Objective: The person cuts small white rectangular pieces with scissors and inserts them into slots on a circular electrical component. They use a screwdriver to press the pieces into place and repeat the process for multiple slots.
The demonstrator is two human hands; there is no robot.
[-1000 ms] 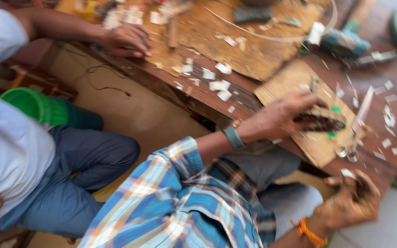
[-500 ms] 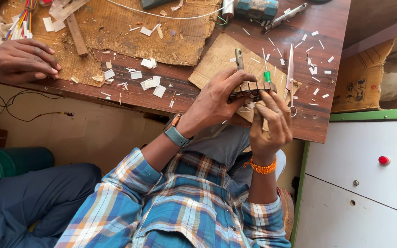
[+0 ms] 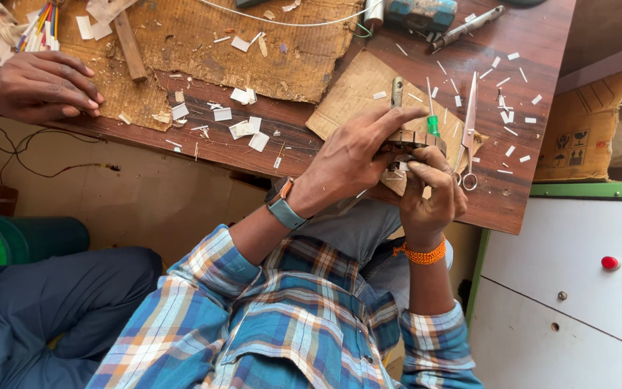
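Wooden notched strip (image 3: pixel 413 138) sits pinched between left hand (image 3: pixel 350 162) and right hand (image 3: pixel 430 194), both closed on it, mid-fitting; steady alignment comes next.

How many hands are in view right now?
3: the left hand and right hand on a small wooden piece, and another person's hand on the table's left edge.

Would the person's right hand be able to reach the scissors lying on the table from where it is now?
Probably yes. The scissors lie open on the table just beside the right hand, with nothing between them. That hand is busy, though: with the left hand it holds a small wooden piece, so it would need to let go first.
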